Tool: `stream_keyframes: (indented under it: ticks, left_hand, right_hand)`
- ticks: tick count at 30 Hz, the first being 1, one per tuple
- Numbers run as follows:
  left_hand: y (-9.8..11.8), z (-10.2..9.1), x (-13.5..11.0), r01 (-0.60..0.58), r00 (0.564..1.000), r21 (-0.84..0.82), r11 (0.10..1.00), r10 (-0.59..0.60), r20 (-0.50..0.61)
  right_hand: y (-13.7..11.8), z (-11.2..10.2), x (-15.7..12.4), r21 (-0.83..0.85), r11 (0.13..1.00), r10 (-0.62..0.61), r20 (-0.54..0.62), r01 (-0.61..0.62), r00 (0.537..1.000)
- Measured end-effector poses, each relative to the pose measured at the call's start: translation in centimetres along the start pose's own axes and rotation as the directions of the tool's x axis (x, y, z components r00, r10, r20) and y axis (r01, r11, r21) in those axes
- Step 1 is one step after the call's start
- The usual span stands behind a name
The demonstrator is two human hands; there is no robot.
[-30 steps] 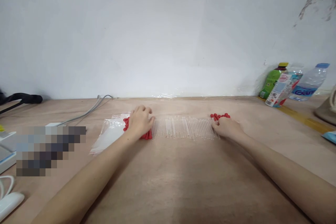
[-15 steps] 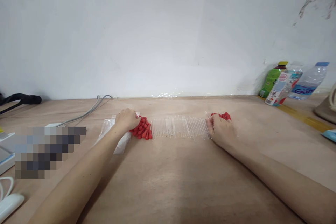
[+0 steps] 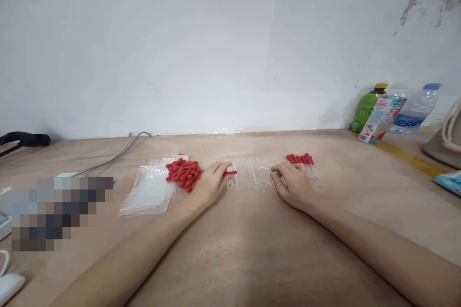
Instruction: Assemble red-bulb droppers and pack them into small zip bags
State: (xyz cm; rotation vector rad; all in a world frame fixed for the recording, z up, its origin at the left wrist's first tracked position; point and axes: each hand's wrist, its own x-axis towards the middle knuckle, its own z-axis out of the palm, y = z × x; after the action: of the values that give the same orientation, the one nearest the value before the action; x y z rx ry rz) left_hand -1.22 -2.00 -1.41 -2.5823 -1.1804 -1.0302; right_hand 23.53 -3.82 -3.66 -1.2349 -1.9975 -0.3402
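1. stretching from the near edge to the wall [image 3: 216, 57], the wooden table [image 3: 234, 254] bears everything here
2. the left hand [image 3: 210, 184] is loosely curled, thumb and forefinger pinching one red cap [image 3: 230, 172] that points right
3. the right hand [image 3: 293, 183] is half closed, fingertips nipping a single clear tube [image 3: 265, 169] that points left toward the cap; the two are near but apart
4. between the hands lies a row of clear tubes [image 3: 252, 178]
5. just left of the left hand sits a pile of red caps [image 3: 183, 171], beside a flat plastic bag [image 3: 147, 193]
6. behind the right hand lie capped tubes [image 3: 300, 158]
7. far right, against the wall, stand bottles [image 3: 367, 108]
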Motion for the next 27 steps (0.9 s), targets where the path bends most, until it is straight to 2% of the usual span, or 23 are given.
stream_keyframes:
  ticks: [7, 11, 17, 27]
  left_hand:
    - [1.1, 0.8, -0.6, -0.006, 1.000, -0.099, 0.995, 0.004, -0.023]
    - [1.4, 1.2, -0.4, -0.003, 1.000, -0.187, 0.982, 0.006, 0.020]
    - [1.7, 1.2, -0.5, 0.017, 0.993, -0.273, 0.962, 0.015, 0.114]
    - [2.0, 1.1, -0.6, 0.075, 0.994, -0.414, 0.907, -0.034, 0.105]
  right_hand:
    - [-1.6, -0.2, 0.1, 0.102, 0.991, -0.089, 0.044, 0.084, 0.995]
    - [-2.4, 0.0, 0.0, 0.146, 0.984, -0.110, 0.067, 0.099, 0.992]
    - [-3.1, 0.0, 0.0, 0.207, 0.974, -0.112, 0.117, 0.086, 0.987]
    - [-2.6, -0.1, 0.3, 0.362, 0.931, -0.123, 0.189, 0.048, 0.974]
